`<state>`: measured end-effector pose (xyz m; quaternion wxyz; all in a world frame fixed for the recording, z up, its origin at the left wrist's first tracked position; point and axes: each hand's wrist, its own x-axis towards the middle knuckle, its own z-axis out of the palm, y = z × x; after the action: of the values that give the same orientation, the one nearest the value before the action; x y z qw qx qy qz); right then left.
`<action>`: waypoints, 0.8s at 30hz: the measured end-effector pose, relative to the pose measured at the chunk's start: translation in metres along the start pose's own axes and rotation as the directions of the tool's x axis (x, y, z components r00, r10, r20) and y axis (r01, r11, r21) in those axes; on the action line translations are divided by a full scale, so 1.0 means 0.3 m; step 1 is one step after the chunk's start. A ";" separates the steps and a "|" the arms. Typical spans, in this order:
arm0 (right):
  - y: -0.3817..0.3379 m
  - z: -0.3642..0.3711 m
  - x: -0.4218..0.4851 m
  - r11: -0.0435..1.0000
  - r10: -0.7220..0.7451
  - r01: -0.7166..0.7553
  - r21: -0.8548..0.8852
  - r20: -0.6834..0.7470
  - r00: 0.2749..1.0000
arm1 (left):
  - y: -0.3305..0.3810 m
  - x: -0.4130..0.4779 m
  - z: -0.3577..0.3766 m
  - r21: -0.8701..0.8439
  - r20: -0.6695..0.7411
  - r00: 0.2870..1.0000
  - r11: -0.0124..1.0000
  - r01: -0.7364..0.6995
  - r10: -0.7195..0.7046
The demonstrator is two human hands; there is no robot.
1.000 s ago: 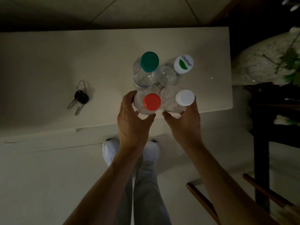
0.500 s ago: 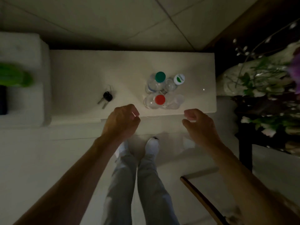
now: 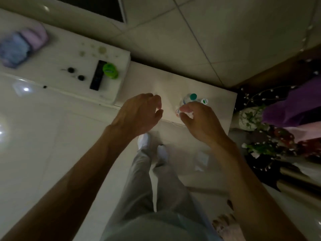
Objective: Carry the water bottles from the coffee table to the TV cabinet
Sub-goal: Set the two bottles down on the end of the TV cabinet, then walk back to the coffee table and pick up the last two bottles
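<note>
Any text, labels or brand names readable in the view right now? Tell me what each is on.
None can be read.
White bottle cap: a green mark, lettering too blurred to read.
Green tub lid: a pale print, too blurred to read.
Black remote: no legible markings.

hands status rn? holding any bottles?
Left hand: open, fingers loosely curled, holding nothing.
Right hand: open, fingers curled in front of the water bottles, empty as far as can be seen.
</note>
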<state>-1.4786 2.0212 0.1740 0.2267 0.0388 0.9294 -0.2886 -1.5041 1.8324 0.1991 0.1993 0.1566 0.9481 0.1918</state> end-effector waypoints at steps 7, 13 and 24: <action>-0.157 -0.086 -0.148 0.981 -0.153 0.168 -0.091 0.155 0.976 | 0.070 -0.338 -0.137 -0.009 -0.007 0.975 0.975 0.221 -0.221; -0.277 -0.061 -0.275 0.945 -0.203 0.272 -0.184 0.323 0.924 | 0.025 -0.649 -0.150 -0.039 -0.023 0.904 0.904 0.427 -0.428; -0.735 0.217 -0.563 0.752 -0.390 0.596 -0.281 0.539 0.746 | -0.145 -1.306 -0.076 -0.223 -0.111 0.719 0.722 0.655 -0.686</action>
<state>-1.3464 1.8118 0.3157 0.3497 -0.3345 0.8662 -0.1245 -1.1823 1.6411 0.3243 0.1784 -0.2344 0.9347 0.1990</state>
